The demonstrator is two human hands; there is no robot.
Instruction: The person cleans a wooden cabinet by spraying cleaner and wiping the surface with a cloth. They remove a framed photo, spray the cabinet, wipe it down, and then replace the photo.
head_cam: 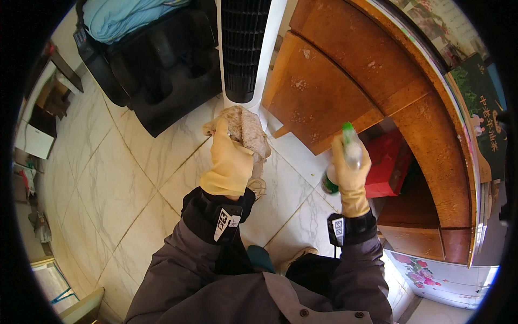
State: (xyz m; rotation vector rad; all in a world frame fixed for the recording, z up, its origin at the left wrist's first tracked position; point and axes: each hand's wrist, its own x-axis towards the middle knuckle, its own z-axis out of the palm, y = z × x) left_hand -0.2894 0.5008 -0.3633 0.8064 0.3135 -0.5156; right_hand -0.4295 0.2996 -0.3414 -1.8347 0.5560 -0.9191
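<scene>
A yellow rubber glove covers my left hand (pixel 226 168), which grips a bunched beige rag (pixel 253 131) close to the base of a white tower unit (pixel 243 60) with a black grille. My right hand (pixel 351 182), gloved likewise, is closed around a spray bottle (pixel 353 154) with a green nozzle pointing away from me. Part of the bottle's green body shows below the glove; my fingers hide the rest. Beyond the bottle a wooden cabinet door (pixel 315 93) stands open, its surface marked by pale, worn patches.
Inside the open wooden cabinet (pixel 429 158) is a red bag or box (pixel 382 166). A black padded chair (pixel 153 69) bearing blue fabric (pixel 129 18) stands at the upper left. Marble-patterned tiles (pixel 133 170) cover the floor. A flower-printed white panel (pixel 425 275) is at the lower right.
</scene>
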